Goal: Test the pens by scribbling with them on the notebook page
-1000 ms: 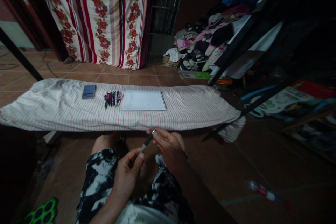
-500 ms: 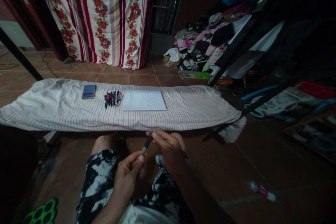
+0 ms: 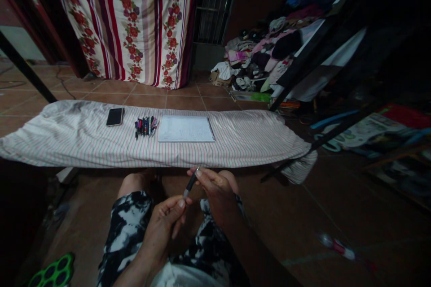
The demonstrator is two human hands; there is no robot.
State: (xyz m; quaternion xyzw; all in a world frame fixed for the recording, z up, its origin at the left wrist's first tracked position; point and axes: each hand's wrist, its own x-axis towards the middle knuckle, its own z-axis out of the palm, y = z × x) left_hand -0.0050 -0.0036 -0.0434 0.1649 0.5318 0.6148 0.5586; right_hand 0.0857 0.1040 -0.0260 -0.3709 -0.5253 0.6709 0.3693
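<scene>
Above my lap, both hands pinch a pen [image 3: 191,182] with a dark grip and a greyish barrel, held at a slant. My left hand [image 3: 166,217] is closed on its lower end, thumb and fingertips together. At the upper end, my right hand [image 3: 214,188] grips it between thumb and fingers, with a small shiny tip showing. Beyond the hands, a spiral notebook [image 3: 186,128] lies open on the striped cloth [image 3: 242,139], with faint marks on its page. Left of it is a row of several pens [image 3: 144,126], then a dark-screened phone [image 3: 115,117].
A flowered curtain [image 3: 144,27] hangs behind the cloth-covered surface. Piled clothes [image 3: 259,54] fill the back right. On the tiled floor lie a plastic bottle [image 3: 336,245] at right and a green object with round holes [image 3: 54,271] at lower left. Dark poles slope at both sides.
The pen and my left hand have shifted slightly to the right, and the left fingers have changed their hold at the pen's lower end. The phone's screen has gone from bluish to dark.
</scene>
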